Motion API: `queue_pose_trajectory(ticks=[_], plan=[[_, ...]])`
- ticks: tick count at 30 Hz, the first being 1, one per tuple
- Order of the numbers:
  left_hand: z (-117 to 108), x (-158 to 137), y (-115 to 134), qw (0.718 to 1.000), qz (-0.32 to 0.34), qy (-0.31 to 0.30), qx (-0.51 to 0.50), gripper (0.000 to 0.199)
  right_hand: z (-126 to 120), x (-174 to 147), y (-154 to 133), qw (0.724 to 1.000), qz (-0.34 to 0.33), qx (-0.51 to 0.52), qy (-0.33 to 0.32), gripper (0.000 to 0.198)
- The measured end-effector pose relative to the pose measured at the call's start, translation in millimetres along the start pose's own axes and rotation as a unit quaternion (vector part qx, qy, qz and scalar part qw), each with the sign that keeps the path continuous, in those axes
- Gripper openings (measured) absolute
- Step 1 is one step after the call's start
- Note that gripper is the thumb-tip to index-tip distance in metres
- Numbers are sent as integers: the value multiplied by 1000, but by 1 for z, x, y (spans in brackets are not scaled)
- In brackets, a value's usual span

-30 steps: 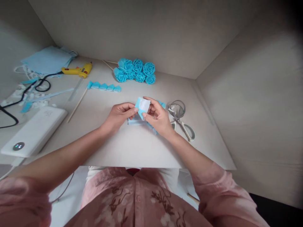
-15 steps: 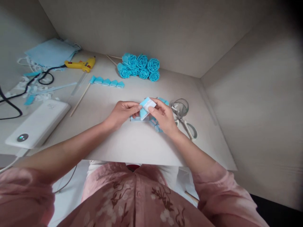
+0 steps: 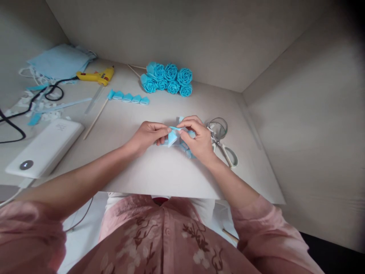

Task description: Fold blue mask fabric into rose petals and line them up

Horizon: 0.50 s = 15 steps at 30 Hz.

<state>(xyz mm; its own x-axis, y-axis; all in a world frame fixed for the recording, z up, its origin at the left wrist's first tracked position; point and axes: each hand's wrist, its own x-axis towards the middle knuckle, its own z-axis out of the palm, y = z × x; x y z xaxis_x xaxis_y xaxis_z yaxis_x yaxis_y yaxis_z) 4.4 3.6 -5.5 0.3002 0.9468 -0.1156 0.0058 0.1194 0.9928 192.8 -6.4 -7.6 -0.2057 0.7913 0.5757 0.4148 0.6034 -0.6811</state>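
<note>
Over the table point(image 3: 159, 175), the left hand point(image 3: 148, 136) and the right hand point(image 3: 199, 139) pinch a folded blue piece point(image 3: 172, 137) between thumbs and fingers. Scissors point(image 3: 218, 143) lie just beside the right hand, and blue flowers point(image 3: 171, 72) lie farther back, near the wall point(image 3: 171, 30).

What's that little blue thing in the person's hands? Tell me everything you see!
The little blue thing is thin, light blue and whitish, and looks like soft cloth or paper. It is folded, with a blue flap tapering downward and a blue edge along the top. The left hand pinches one side and the right hand the other, over the table. Part of it is hidden.
</note>
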Motion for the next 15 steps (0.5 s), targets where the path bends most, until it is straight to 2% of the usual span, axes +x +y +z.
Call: queue_pose_trajectory(ticks=[3, 11, 13, 15], plan=[[-1, -1, 2, 1000, -12, -5, -10, 29, -2, 0, 2, 998, -39, -43, -1, 10], [-1, -1, 2, 1000, 0, -20, -16, 33, -2, 0, 5, 995, -69, -68, -11, 19], [-2, -1, 2, 1000, 4, -18, -14, 34, -3, -1, 4, 997, -55, -55, -15, 16], [-2, 0, 1, 1000, 5, -14, -9, 35, -4, -1, 1, 999, -6, -16, -30, 14]])
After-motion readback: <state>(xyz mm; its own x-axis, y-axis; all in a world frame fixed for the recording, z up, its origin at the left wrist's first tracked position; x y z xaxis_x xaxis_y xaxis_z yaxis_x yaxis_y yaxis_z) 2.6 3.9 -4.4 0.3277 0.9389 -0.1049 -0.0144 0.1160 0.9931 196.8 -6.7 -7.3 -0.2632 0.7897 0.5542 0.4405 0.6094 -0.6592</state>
